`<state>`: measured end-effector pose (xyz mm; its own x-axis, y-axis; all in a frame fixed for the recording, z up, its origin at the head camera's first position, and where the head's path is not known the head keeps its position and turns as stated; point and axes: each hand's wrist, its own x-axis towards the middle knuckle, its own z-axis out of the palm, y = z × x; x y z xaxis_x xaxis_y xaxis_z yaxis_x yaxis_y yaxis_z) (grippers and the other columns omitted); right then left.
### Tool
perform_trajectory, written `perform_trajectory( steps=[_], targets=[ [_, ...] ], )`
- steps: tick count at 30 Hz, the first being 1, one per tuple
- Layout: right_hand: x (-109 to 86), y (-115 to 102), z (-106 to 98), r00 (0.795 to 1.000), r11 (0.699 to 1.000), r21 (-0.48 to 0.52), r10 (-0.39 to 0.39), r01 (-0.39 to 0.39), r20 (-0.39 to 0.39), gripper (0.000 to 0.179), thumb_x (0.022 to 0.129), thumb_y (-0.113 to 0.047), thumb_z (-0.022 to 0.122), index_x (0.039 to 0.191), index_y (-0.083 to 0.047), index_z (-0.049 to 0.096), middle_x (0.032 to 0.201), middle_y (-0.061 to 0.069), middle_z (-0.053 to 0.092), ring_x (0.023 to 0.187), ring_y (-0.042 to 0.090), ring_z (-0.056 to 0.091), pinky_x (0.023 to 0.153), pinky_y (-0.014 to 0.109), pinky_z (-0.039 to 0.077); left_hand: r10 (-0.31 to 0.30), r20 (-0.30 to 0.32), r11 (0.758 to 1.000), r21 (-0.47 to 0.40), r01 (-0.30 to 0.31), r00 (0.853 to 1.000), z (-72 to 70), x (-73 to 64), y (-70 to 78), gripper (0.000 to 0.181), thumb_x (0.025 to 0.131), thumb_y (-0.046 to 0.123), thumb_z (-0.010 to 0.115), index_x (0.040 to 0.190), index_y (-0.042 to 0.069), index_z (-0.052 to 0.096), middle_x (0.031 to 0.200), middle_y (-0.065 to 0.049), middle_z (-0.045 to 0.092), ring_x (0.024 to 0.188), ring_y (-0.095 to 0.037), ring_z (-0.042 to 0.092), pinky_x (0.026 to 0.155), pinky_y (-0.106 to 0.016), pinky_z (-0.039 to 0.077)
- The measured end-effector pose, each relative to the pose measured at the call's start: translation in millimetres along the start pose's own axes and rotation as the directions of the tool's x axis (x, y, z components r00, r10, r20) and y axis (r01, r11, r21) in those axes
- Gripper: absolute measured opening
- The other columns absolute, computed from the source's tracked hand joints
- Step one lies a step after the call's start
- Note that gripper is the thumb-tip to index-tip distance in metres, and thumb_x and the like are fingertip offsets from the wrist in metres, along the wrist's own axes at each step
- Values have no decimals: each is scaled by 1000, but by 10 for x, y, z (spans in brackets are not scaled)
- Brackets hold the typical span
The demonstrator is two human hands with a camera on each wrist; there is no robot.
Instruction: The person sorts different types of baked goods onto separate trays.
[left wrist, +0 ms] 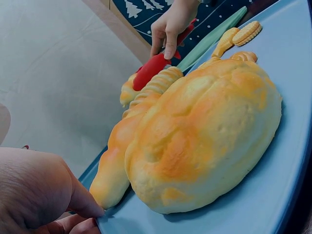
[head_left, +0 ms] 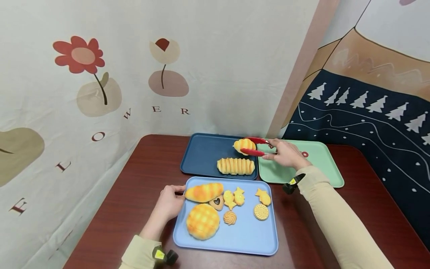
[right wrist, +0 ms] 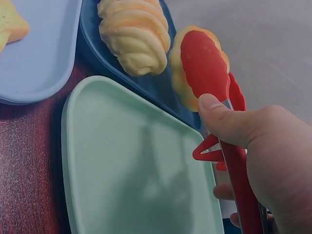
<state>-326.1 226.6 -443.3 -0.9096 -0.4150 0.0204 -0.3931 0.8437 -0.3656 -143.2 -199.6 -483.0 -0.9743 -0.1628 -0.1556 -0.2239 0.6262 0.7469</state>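
Note:
My right hand (head_left: 285, 154) grips red-headed tongs (head_left: 252, 152) by their handle. Between the tong heads is a small ridged bread roll (head_left: 240, 144), over the right end of the dark blue tray (head_left: 201, 151). A long twisted bread (head_left: 236, 166) lies on that tray, just in front of the roll. With thumb and fingers, my left hand (head_left: 170, 201) pinches the left rim of the light blue tray (head_left: 242, 239). Near its fingertips lies an oblong bread (head_left: 203, 192), and a round bread (left wrist: 204, 141) sits beside it.
Several biscuits, among them a round one (head_left: 261, 212) and a swirl one (head_left: 230, 218), lie on the light blue tray. A green tray (right wrist: 107, 146) stands under my right hand, beside the dark blue one. Behind the brown table (head_left: 134, 179) hangs a printed cloth (head_left: 221, 74).

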Motion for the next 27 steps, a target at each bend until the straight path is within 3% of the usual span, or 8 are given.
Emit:
perform_trajectory(
  steps=[8, 27],
  targets=[
    [57, -6, 31, 999, 999, -21, 36, -35, 37, 89, 96, -50, 75, 159, 3, 42, 157, 31, 44, 140, 48, 46, 109, 68, 39, -4, -3, 1000, 15, 4, 1000, -1, -19, 11, 37, 98, 10, 69, 133, 0, 73, 130, -20, 71, 109, -26, 70, 92, -48, 57],
    [88, -28, 57, 996, 999, -25, 50, -48, 73, 93, 95, -51, 76, 161, 3, 39, 159, 30, 42, 143, 48, 42, 112, 71, 32, 5, -16, 1000, 13, -4, 1000, -16, -49, 14, 34, 97, 9, 69, 130, 0, 75, 128, -18, 72, 108, -26, 70, 91, -48, 57]
  ],
)
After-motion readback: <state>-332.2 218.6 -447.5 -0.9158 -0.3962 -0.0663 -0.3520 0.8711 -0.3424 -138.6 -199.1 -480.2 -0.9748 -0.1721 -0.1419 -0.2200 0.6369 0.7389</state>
